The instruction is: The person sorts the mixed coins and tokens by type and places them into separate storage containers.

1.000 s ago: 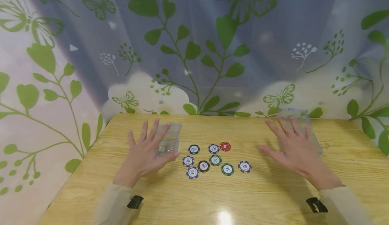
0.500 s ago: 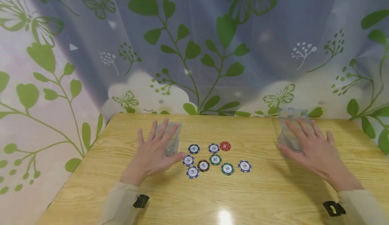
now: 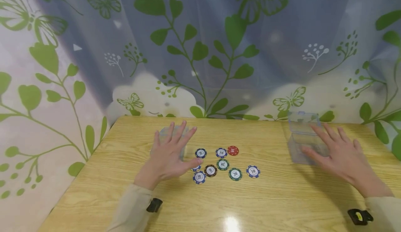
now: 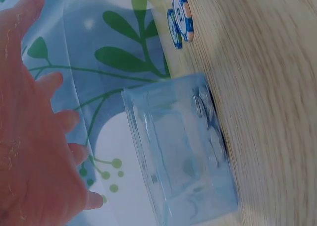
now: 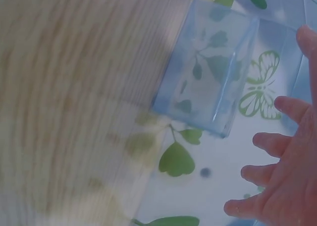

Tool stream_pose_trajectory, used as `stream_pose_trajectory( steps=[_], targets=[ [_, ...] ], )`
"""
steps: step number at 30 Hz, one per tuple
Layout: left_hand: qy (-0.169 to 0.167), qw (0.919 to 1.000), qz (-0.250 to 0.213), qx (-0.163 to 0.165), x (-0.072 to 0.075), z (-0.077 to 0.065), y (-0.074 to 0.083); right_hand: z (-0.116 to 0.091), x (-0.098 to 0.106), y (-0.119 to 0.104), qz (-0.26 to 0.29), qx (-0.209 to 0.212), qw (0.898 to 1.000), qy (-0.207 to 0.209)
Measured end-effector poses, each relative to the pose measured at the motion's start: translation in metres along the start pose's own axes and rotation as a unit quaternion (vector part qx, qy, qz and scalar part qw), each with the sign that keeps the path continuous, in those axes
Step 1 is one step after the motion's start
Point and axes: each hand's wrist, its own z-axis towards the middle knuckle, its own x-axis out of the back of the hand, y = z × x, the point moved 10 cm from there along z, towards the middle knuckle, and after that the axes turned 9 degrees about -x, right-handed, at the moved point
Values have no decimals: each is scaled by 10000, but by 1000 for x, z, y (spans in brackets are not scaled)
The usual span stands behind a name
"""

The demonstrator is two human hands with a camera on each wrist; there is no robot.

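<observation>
My left hand [image 3: 169, 157] hovers with fingers spread above a clear plastic box [image 4: 183, 151] and holds nothing. In the left wrist view several coins [image 4: 216, 144] show inside that box; in the head view the hand hides most of it. The thumb partly covers a blue poker chip. Over on the right, my right hand [image 3: 343, 160], also spread and holding nothing, is above the edge of a second clear box [image 3: 302, 148], whose lid [image 3: 303, 121] stands raised. Between the hands lie several poker chips: a red one [image 3: 233, 150], green ones [image 3: 235, 174], a dark one [image 3: 210, 170] and blue ones [image 3: 252, 171].
Everything lies on a light wooden table [image 3: 238, 200]. A curtain [image 3: 200, 51] printed with leaves and butterflies hangs along the table's back edge, and the same print covers the left side.
Both hands have drifted to the right with fingers still spread. The left now hides more of its box, while the right has uncovered most of the other box. The chips lie as before.
</observation>
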Motion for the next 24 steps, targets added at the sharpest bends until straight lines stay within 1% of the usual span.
stream_pose_trajectory(
  steps=[4, 8, 14, 19, 24],
  targets=[
    [-41, 9999, -47, -125, -2, 5, 9, 0, -2, 10, 72, -60, 9999, -44],
    [-56, 9993, -263, -276, -4, 10, 18, 1, -3, 18, 241, -73, 9996, -101],
    [-170, 9973, -548, -468, -10, 20, 34, 2, -4, 28, 560, 6, 9984, -125],
    [-199, 9957, -644, -636, -14, 28, 49, 4, -6, 35, 788, -71, 9961, -396],
    [-254, 9934, -740, -843, -21, 35, 65, 7, -8, 45, 816, -320, 9937, -704]
  ],
)
